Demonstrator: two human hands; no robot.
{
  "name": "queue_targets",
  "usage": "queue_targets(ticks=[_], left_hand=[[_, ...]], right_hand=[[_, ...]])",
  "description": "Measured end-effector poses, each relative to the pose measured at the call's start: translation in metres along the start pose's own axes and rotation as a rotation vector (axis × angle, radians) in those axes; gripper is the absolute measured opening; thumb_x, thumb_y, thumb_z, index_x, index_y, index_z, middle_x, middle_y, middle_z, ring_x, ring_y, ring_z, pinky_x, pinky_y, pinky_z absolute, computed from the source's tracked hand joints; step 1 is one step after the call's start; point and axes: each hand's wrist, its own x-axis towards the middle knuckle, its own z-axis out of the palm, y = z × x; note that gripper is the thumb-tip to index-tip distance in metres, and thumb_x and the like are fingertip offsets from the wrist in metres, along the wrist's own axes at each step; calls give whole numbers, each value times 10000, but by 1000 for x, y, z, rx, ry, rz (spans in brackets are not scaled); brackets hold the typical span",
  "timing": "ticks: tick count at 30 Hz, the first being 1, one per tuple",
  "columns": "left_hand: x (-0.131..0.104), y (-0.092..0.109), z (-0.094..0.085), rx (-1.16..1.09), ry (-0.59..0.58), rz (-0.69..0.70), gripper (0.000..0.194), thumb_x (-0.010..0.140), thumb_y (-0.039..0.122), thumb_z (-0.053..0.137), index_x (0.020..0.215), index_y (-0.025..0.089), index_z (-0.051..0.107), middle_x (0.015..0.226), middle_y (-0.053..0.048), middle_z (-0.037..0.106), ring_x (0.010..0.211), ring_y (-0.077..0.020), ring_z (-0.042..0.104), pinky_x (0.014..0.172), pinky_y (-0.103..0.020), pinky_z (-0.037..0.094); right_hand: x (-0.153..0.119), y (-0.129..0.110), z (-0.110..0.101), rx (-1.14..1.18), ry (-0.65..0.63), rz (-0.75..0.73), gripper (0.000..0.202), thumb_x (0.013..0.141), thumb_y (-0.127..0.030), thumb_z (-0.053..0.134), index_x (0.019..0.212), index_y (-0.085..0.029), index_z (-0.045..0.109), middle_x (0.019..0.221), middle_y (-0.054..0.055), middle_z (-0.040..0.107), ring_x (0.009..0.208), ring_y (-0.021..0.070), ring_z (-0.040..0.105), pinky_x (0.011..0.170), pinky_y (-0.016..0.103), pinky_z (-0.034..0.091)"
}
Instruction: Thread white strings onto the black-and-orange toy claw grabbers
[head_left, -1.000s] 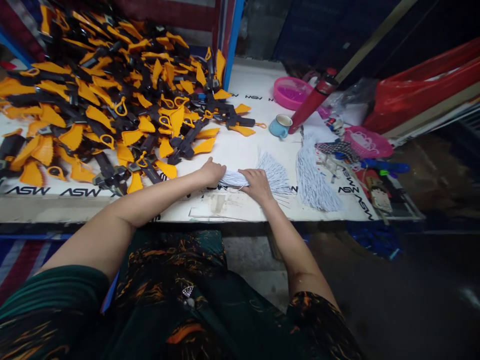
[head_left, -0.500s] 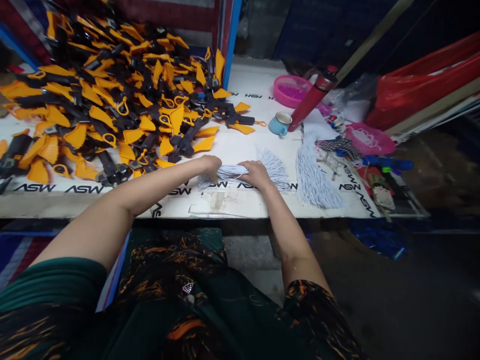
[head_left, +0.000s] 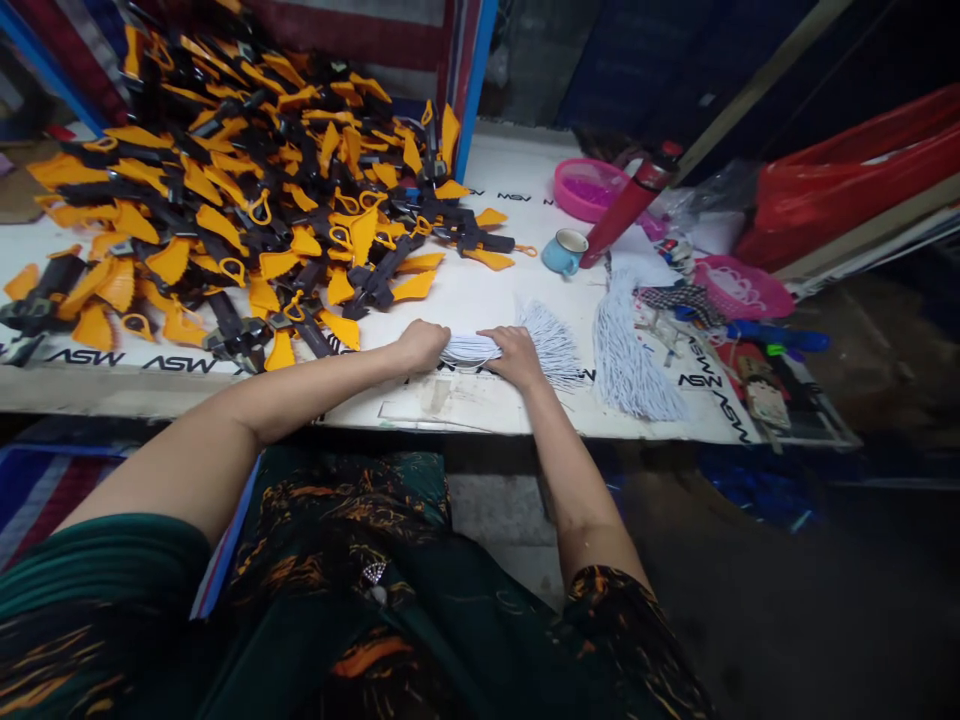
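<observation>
Nearest: dark green garment with black-and-orange pattern (head_left: 450, 620) on the wearer. Beyond it, near edge of the workbench (head_left: 491, 285), white cover with black lettering.

Left hand (head_left: 424, 347) near the front edge, fingers curled together, clamped on the left part of a bundle of white strings (head_left: 471, 349). Bundle goes in under the curled fingers; grip on the far side of the knuckles hidden. Right hand (head_left: 517, 357) clamped on the same bundle farther right: fingers over the top, thumb on the near side, strands passing between. Short stretch of bundle shows between the hands, lying roughly left to right, low at the bench top; can't tell if it touches there. Past the right hand the strands fan out, loose ends spread on the bench.

Right of that fan, just beside: second bundle of white strings (head_left: 634, 350), lying lengthwise near to far. Farther right, blue-handled tool (head_left: 795, 340) and, beyond it, pink basket (head_left: 705, 275) with white stuff inside, too small to tell.

Beyond the hands: light blue mug (head_left: 559, 257), upright; red bottle (head_left: 626, 215) just right of it, looks tilted; pink basin (head_left: 581, 211) farther back. Left: large heap of black-and-orange plastic parts (head_left: 364, 235). Far: blue post (head_left: 478, 90), striped fabric (head_left: 360, 40).
</observation>
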Motion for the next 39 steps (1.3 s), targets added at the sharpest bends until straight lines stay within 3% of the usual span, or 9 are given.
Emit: queue_targets(ticks=[4, 8, 15, 19, 25, 28, 33, 35, 39], left_hand=[[16, -10, -13, -107, -91, -49, 554, 696, 277, 691, 1217, 89, 667, 1224, -214, 699, 1155, -361, 653, 921, -364, 515], [29, -22, -25, -282, -257, -63, 564, 623, 312, 689, 1138, 82, 710, 1113, -173, 744, 1007, -314, 702, 787, -314, 547], [30, -32, -27, -657, -511, 20, 625, 559, 359, 646, 1136, 123, 691, 882, -96, 750, 892, -284, 717, 714, -324, 559], [26, -25, -15, -1029, -627, 114, 537, 518, 333, 642, 1021, 149, 664, 803, -63, 722, 892, -282, 706, 773, -358, 566], [24, -21, 7, -1198, -761, 186, 500, 548, 380, 622, 1000, 167, 625, 737, -53, 680, 784, -253, 688, 728, -379, 577], [25, -35, 1, -1037, -655, 99, 599, 587, 448, 674, 1109, 159, 630, 908, -79, 732, 858, -243, 692, 755, -340, 567], [15, -53, -29, -689, -161, 6, 836, 771, 700, 540, 1399, 149, 513, 1363, -125, 629, 1239, -283, 595, 1020, -331, 477], [7, -44, -34, -491, -6, 2, 876, 820, 718, 481, 1470, 132, 445, 1483, -154, 531, 1373, -318, 486, 1149, -397, 360], [-3, -12, -20, -109, 132, 107, 1106, 707, 627, 735, 1580, 147, 254, 1638, -205, 281, 1514, -391, 256, 1232, -542, 119]], right_hand=[[-5, -5, -15, -6, -19, -16, 662, 862, -582, 662, 1399, -209, 562, 1287, 125, 677, 1225, 315, 585, 1119, 509, 323], [-23, -22, -28, -64, 82, -50, 857, 850, -623, 650, 1548, -231, 344, 1575, 137, 428, 1486, 332, 342, 1234, 588, 111], [-23, -48, -10, -159, 136, -27, 866, 882, -362, 634, 1600, -179, 185, 1651, 161, 274, 1565, 318, 148, 1244, 605, 58], [-3, -34, -13, -99, 116, -61, 836, 850, -328, 631, 1582, -157, 264, 1579, 166, 416, 1514, 335, 299, 1238, 592, 118], [10, -25, -25, -43, -73, -92, 547, 808, -204, 573, 1353, -159, 601, 1270, 116, 711, 1166, 268, 662, 1013, 384, 464], [14, -33, -30, -88, -184, -42, 419, 824, -255, 580, 1231, -213, 669, 1206, 69, 745, 1128, 270, 679, 859, 326, 488], [34, -47, -39, -194, -347, 33, 398, 862, -410, 594, 1224, -260, 661, 1154, 66, 761, 1073, 292, 698, 784, 319, 464], [45, -51, -42, -236, -401, 49, 450, 859, -471, 611, 1244, -242, 656, 1136, 98, 763, 1052, 309, 705, 793, 332, 467], [56, -55, -45, -271, -436, 27, 563, 818, -516, 678, 1278, -193, 648, 1153, 145, 752, 1063, 327, 702, 825, 339, 471]])
